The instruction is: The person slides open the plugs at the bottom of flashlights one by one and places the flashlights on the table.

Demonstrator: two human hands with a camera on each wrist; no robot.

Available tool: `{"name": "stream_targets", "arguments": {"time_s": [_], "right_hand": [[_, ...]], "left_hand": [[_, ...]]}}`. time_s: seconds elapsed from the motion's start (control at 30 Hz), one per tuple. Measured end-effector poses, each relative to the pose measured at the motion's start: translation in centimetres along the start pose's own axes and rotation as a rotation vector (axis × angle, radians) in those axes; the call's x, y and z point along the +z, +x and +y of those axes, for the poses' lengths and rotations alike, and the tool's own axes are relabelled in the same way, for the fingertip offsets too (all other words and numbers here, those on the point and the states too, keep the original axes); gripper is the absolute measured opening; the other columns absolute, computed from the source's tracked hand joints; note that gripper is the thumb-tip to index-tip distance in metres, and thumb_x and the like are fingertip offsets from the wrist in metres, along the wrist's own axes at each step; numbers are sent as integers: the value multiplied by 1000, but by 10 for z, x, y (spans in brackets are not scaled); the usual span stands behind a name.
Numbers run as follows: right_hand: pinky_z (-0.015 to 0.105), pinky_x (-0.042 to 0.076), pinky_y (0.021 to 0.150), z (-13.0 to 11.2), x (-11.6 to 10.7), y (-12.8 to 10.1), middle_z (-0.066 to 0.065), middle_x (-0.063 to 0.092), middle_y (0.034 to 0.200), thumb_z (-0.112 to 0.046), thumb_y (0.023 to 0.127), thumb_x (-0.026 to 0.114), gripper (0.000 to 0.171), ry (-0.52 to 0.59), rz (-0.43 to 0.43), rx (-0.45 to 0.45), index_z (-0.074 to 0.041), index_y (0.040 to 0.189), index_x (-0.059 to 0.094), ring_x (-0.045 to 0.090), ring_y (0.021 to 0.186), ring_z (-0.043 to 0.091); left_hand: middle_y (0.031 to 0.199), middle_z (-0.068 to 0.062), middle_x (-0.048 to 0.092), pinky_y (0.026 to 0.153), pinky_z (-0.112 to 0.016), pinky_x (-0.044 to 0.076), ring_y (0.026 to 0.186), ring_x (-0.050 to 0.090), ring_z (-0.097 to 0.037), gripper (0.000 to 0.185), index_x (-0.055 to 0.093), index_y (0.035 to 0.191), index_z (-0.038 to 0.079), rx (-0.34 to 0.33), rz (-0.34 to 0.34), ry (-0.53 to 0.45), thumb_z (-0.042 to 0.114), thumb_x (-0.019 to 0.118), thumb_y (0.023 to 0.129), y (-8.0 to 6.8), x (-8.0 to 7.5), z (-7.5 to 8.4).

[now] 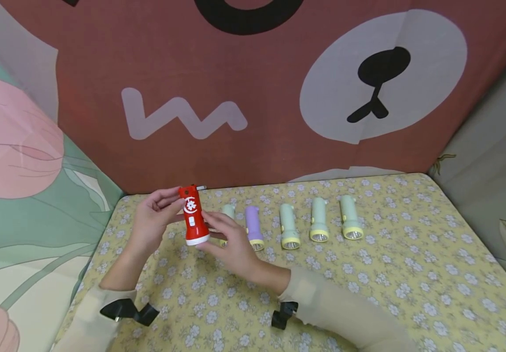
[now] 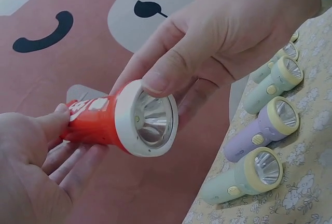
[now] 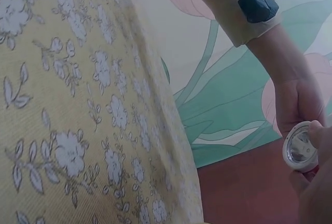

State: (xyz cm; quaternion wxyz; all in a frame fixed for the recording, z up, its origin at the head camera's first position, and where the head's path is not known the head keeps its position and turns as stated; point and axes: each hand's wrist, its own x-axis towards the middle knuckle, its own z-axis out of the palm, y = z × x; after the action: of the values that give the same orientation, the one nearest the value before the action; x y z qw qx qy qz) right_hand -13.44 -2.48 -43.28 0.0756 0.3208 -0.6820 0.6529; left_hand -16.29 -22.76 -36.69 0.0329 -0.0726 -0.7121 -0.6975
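A red flashlight (image 1: pixel 196 226) with a white rim and a white flower print is held above the table in both hands. My left hand (image 1: pixel 150 220) grips its tail end, thumb on top and fingers beneath. On the head end is my right hand (image 1: pixel 235 247), its thumb pressing the white rim beside the lens in the left wrist view. The clear lens and reflector (image 2: pixel 153 119) face the left wrist camera. In the right wrist view only the flashlight's white head (image 3: pixel 301 149) shows well; the hands cover most of its red body.
Right of the hands, a purple flashlight (image 1: pixel 253 225) and several pale green flashlights (image 1: pixel 287 222) lie in a row on the flowered yellow tablecloth (image 1: pixel 367 293). The nearest green one (image 2: pixel 241 177) is partly behind my right hand in the head view. A printed curtain (image 1: pixel 270 122) hangs behind the table.
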Motion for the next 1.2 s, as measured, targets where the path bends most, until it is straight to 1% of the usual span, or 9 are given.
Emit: {"name": "stream_targets", "arguments": {"time_s": [0.1, 0.2, 0.33, 0.5, 0.63, 0.73, 0.9, 1.0, 1.2], "right_hand": [[27, 56, 94, -1, 3, 1, 14, 55, 144, -4, 89, 78, 66, 24, 22, 29, -1, 148, 50, 60, 125, 27], [28, 56, 93, -1, 7, 3, 13, 58, 142, -3, 88, 79, 64, 63, 39, 79, -1, 146, 53, 62, 123, 28], [29, 57, 92, -2, 14, 5, 13, 60, 138, -2, 87, 80, 62, 101, 63, 152, -1, 144, 56, 64, 119, 28], [31, 57, 93, 0, 23, 9, 12, 60, 135, 0, 86, 80, 62, 137, 79, 223, -3, 143, 57, 64, 118, 28], [31, 57, 92, -6, 28, 12, 14, 60, 133, 0, 86, 79, 61, 147, 85, 247, -2, 143, 56, 64, 117, 28], [28, 57, 91, -7, 32, 15, 14, 60, 133, -2, 87, 79, 60, 135, 87, 253, -1, 143, 56, 65, 116, 25], [24, 57, 90, 0, 41, 19, 13, 61, 133, -6, 88, 79, 60, 99, 73, 251, -1, 143, 56, 65, 115, 17], [24, 56, 90, 3, 46, 20, 12, 61, 133, -7, 88, 79, 60, 89, 71, 257, -1, 144, 56, 65, 114, 16], [20, 56, 87, 7, 58, 23, 12, 63, 131, -7, 88, 80, 60, 76, 89, 269, -1, 142, 58, 66, 111, 14]], "left_hand": [[108, 8, 74, 76, -31, 62, 98, 72, -10, 38, 60, 133, -7, -27, 6, 19, 6, 67, 99, 1, 0, 1], [110, 9, 72, 78, -30, 62, 99, 70, -9, 45, 54, 138, -10, -66, 1, 74, 10, 67, 100, 1, -1, -1], [115, 8, 67, 81, -29, 61, 101, 68, -8, 51, 52, 143, -8, -122, -8, 140, 15, 67, 100, 3, -5, -3], [118, 5, 63, 81, -28, 61, 102, 66, -9, 53, 50, 145, -6, -164, -3, 168, 18, 67, 101, 5, -12, -6], [117, 7, 62, 80, -27, 61, 101, 65, -9, 53, 49, 146, -6, -173, 4, 178, 18, 66, 101, 6, -17, -8], [118, 7, 62, 81, -27, 60, 102, 64, -9, 55, 49, 146, -5, -191, 4, 183, 20, 66, 101, 8, -23, -9], [118, 8, 61, 82, -25, 60, 104, 62, -8, 57, 48, 148, -3, -235, -3, 172, 24, 67, 101, 10, -34, -11], [116, 9, 61, 82, -25, 60, 103, 63, -8, 56, 48, 147, -3, -249, -11, 147, 23, 67, 101, 12, -39, -15], [119, 9, 59, 83, -24, 59, 104, 62, -7, 58, 47, 149, -1, -268, -32, 171, 26, 65, 102, 13, -53, -21]]}}
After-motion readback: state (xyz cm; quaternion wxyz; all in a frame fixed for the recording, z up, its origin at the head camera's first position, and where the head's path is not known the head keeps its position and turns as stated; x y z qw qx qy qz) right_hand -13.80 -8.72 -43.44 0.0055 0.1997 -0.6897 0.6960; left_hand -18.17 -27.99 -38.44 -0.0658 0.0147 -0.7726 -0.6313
